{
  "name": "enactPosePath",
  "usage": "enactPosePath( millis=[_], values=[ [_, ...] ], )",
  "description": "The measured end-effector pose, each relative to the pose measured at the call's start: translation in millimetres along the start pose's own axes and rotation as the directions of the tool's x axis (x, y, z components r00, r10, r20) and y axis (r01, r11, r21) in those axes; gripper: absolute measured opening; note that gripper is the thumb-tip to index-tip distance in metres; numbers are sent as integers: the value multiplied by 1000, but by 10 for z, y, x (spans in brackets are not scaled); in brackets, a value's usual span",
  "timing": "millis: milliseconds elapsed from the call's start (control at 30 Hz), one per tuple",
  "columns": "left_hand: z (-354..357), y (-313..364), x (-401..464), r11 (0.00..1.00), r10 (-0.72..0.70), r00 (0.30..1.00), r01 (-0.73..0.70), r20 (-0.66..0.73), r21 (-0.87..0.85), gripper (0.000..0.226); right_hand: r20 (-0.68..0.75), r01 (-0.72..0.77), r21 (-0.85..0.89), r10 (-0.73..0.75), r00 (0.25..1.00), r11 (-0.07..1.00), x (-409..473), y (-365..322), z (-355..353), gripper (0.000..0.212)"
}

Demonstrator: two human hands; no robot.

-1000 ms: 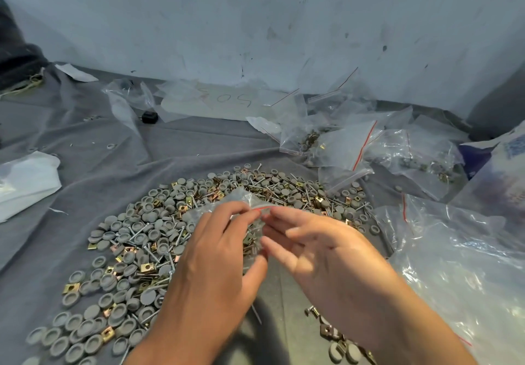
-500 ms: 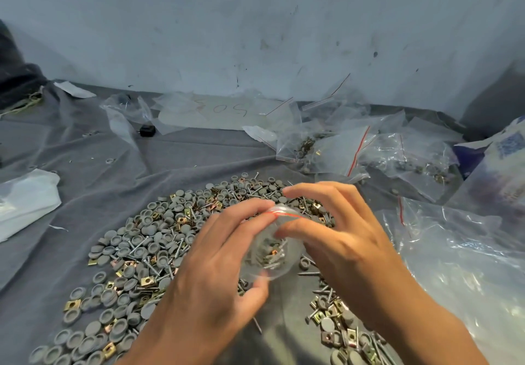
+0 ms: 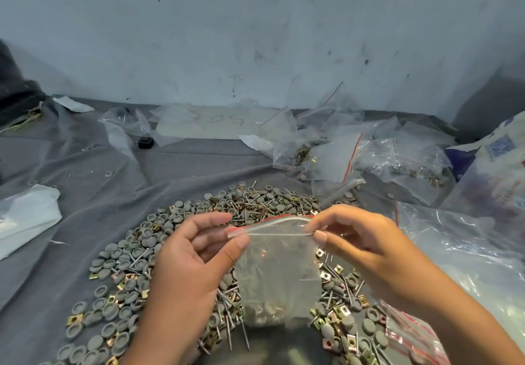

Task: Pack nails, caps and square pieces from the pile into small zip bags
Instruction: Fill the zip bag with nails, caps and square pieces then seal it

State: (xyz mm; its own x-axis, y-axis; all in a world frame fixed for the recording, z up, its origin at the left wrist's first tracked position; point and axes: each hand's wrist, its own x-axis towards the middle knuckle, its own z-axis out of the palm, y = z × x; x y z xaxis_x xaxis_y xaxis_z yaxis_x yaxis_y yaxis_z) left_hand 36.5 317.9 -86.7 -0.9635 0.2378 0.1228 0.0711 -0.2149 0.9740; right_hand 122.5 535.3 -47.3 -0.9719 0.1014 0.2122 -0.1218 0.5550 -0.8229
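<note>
Left hand [image 3: 187, 262] and right hand [image 3: 366, 248] pinch top corners of small zip bag [image 3: 278, 274]; bag hangs over pile [image 3: 136, 259] at 6 o'clock, few pieces at bottom.

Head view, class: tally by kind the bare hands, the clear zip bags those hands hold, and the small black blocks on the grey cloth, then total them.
Bare hands: 2 (left hand, right hand)
Clear red-striped zip bag, held: 1
Small black block on the grey cloth: 1
Total: 4
</note>
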Motion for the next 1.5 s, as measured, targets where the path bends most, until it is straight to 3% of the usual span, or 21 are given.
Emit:
enactPosePath(
  millis=[200,367,667,833,1033,1367,1500],
  values=[
    [-2,-26,35,994,-35,999,33,-22,-104,32,-193,-38,166,70,979,985,7,54,75,23],
    [-1,-39,27,1000,-11,999,10,-49,-22,33,-270,-72,263,145,952,962,-2,194,253,18],
    [69,45,3,988,104,993,-110,-62,-106,26,-315,18,242,61,947,970,-14,157,223,29],
    [169,16,-29,978,124,991,-131,-54,-159,25,-289,101,298,-11,957,949,-26,80,375,16],
    [227,9,-100,988,152,988,-151,27,-22,43,-341,143,255,-50,939,956,-58,43,477,20],
    [178,25,-60,989,113,993,-116,-44,-88,38,-260,115,462,11,966,879,-51,40,278,39],
    [178,56,-73,991,117,993,-116,9,-65,49,-257,107,512,34,966,852,-75,33,262,43]
  ],
)
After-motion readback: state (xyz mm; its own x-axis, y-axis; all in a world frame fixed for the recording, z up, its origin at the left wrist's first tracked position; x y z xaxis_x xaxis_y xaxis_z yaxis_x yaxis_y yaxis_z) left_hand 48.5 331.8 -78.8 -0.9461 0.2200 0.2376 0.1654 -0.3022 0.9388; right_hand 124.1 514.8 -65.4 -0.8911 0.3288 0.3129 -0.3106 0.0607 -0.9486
